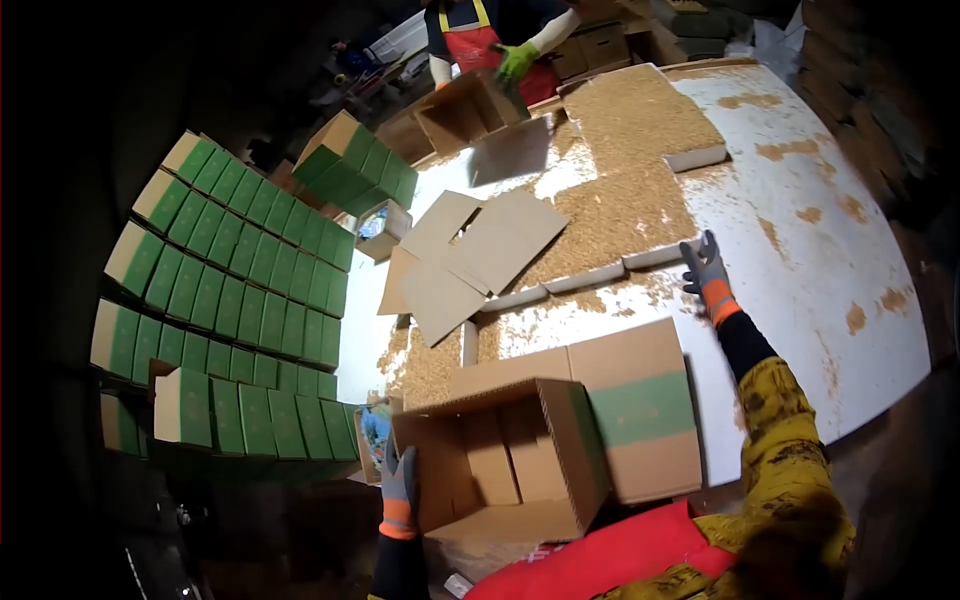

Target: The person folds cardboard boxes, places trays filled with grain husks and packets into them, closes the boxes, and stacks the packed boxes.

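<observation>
My left hand (398,490), in a grey and orange glove, grips the left wall of an open cardboard box (485,455) tipped toward me at the table's near edge. The box's flap with a green band (640,410) lies spread to the right. Farther out, my right hand (707,275), gloved alike, has its fingers apart at the end of a row of narrow white-sided strips (585,280). Whether it touches the end strip (655,257) I cannot tell. Brown shredded material (620,215) lies behind the strips.
Loose flat cardboard sheets (480,260) lie mid-table. Several green boxes (230,255) stand stacked in rows at left. Small boxes with blue contents (383,225) sit nearby. Across the table (800,330), a person's green-gloved hand (517,62) is above another open box (465,110).
</observation>
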### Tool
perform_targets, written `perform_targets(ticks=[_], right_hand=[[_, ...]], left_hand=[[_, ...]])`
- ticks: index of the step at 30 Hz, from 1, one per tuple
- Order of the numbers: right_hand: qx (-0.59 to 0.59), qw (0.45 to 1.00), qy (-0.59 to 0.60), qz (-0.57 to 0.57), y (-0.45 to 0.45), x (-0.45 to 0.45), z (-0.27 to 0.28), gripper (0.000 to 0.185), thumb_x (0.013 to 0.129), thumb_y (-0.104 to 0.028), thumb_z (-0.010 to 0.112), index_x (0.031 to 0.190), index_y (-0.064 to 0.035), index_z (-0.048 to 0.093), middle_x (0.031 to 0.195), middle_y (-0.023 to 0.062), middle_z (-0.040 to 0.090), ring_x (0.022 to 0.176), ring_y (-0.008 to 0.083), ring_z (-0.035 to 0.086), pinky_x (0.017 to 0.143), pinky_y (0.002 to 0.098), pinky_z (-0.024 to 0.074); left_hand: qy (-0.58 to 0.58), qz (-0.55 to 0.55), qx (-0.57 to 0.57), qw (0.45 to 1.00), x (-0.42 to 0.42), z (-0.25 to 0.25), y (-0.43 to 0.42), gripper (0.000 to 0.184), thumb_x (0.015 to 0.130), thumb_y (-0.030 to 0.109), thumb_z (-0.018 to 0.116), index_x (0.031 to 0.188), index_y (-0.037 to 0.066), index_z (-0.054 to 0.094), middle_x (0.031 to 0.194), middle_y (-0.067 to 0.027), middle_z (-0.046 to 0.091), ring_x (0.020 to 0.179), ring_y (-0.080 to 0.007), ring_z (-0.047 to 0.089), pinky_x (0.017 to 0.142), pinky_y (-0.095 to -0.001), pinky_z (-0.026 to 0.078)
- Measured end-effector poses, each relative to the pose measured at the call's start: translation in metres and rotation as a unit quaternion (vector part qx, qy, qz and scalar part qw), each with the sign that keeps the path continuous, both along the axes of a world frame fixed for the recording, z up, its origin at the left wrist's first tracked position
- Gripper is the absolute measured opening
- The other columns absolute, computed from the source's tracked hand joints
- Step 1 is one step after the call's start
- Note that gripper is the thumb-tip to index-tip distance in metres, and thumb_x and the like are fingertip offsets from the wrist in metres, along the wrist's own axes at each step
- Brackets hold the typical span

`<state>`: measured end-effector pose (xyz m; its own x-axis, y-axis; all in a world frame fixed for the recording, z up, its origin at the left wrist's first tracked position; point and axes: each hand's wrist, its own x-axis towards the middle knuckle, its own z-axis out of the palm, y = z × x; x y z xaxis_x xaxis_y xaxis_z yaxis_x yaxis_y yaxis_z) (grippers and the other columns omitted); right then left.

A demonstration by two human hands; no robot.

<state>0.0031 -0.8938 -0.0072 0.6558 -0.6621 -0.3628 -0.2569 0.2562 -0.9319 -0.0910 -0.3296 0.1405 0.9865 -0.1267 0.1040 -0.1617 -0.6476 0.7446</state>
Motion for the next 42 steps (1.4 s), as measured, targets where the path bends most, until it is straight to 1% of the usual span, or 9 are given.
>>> perform_targets(ticks=[6, 15, 20, 22, 24, 27, 30, 34, 42], right_hand=[[-0.161, 0.984, 0.008, -0.072, -0.041, 0.065, -0.089, 0.065, 0.078, -0.03, 0.073, 0.132, -0.0105, 0.042, 0.072, 0.0083, 0.058, 0.051, 0.0151, 0.054, 0.045, 0.0307, 0.0465], [0.04, 0.981, -0.163, -0.096, -0.089, -0.114, -0.101, 0.048, 0.083, -0.009, 0.063, 0.128, -0.0042, 0.045, 0.108, 0.0143, 0.06, 0.087, 0.0265, 0.063, 0.066, 0.0394, 0.0575], [-0.089, 0.992, -0.025, -0.084, -0.085, -0.301, -0.083, 0.053, 0.084, -0.012, 0.063, 0.132, -0.0066, 0.042, 0.109, 0.0142, 0.06, 0.084, 0.0244, 0.064, 0.064, 0.0367, 0.059], [0.033, 0.991, 0.0, -0.133, -0.066, -0.358, -0.073, 0.053, 0.085, -0.007, 0.063, 0.133, -0.01, 0.043, 0.11, 0.012, 0.059, 0.085, 0.0192, 0.061, 0.061, 0.033, 0.0565], [0.003, 0.988, 0.036, -0.152, -0.05, -0.404, -0.091, 0.055, 0.082, -0.007, 0.067, 0.133, -0.0112, 0.045, 0.114, 0.0111, 0.058, 0.089, 0.0176, 0.06, 0.064, 0.0274, 0.0539], [-0.26, 0.936, 0.112, -0.21, -0.018, -0.434, -0.104, 0.056, 0.082, -0.014, 0.07, 0.132, -0.0072, 0.045, 0.129, 0.0124, 0.051, 0.114, 0.0198, 0.049, 0.096, 0.0315, 0.0407], [0.216, 0.837, -0.258, -0.431, 0.004, -0.453, -0.162, 0.089, 0.081, -0.023, 0.073, 0.147, -0.0063, 0.014, 0.146, 0.0138, 0.03, 0.133, 0.0241, 0.031, 0.104, 0.0359, 0.0346], [0.055, 0.921, 0.061, -0.38, 0.071, -0.382, -0.085, 0.082, 0.083, -0.014, 0.068, 0.145, -0.0036, 0.016, 0.144, 0.0092, 0.03, 0.132, 0.0203, 0.031, 0.108, 0.0324, 0.0248], [0.192, 0.916, -0.211, -0.283, 0.074, -0.393, 0.002, 0.051, 0.085, -0.009, 0.062, 0.132, -0.0082, 0.043, 0.122, 0.0072, 0.054, 0.106, 0.0207, 0.056, 0.087, 0.0357, 0.0492]], left_hand=[[0.138, 0.12, -0.184, 0.966, 0.002, 0.024, -0.039, 0.035, 0.092, 0.012, 0.052, 0.125, 0.001, 0.048, 0.11, -0.007, 0.059, 0.094, -0.0139, 0.054, 0.081, -0.0277, 0.045], [0.147, 0.127, -0.201, 0.96, 0.003, 0.017, -0.025, 0.036, 0.092, 0.012, 0.053, 0.125, -0.001, 0.048, 0.112, -0.0072, 0.058, 0.095, -0.0155, 0.054, 0.083, -0.0293, 0.045], [0.029, -0.021, 0.17, 0.985, 0.012, -0.012, 0.046, 0.029, 0.093, 0.013, 0.044, 0.115, -0.002, 0.055, 0.115, -0.0162, 0.051, 0.102, -0.025, 0.051, 0.088, -0.0341, 0.043], [0.121, 0.054, -0.01, 0.991, 0.023, -0.008, 0.037, 0.031, 0.091, 0.01, 0.043, 0.118, -0.001, 0.055, 0.123, -0.02, 0.048, 0.109, -0.0294, 0.049, 0.093, -0.0359, 0.042], [-0.047, -0.095, 0.311, 0.944, 0.03, -0.007, 0.051, 0.032, 0.091, 0.009, 0.041, 0.12, 0.001, 0.054, 0.13, -0.022, 0.044, 0.116, -0.0326, 0.046, 0.098, -0.0369, 0.04], [0.071, -0.068, 0.193, 0.976, 0.052, -0.015, 0.052, 0.034, 0.093, 0.012, 0.041, 0.124, 0.002, 0.05, 0.133, -0.0217, 0.042, 0.119, -0.0322, 0.044, 0.099, -0.0364, 0.039], [0.054, -0.102, 0.181, 0.977, 0.029, 0.007, 0.011, 0.033, 0.093, 0.012, 0.042, 0.123, 0.001, 0.049, 0.128, -0.0215, 0.046, 0.116, -0.0333, 0.046, 0.097, -0.0384, 0.04], [-0.116, -0.177, 0.304, 0.929, 0.031, -0.016, 0.039, 0.034, 0.093, 0.011, 0.042, 0.125, -0.001, 0.047, 0.126, -0.0206, 0.048, 0.113, -0.0325, 0.048, 0.097, -0.0387, 0.04], [0.015, -0.087, -0.009, 0.996, 0.046, -0.052, 0.049, 0.038, 0.088, 0.004, 0.038, 0.122, 0.001, 0.053, 0.119, -0.0191, 0.053, 0.11, -0.0293, 0.051, 0.095, -0.0338, 0.04]])
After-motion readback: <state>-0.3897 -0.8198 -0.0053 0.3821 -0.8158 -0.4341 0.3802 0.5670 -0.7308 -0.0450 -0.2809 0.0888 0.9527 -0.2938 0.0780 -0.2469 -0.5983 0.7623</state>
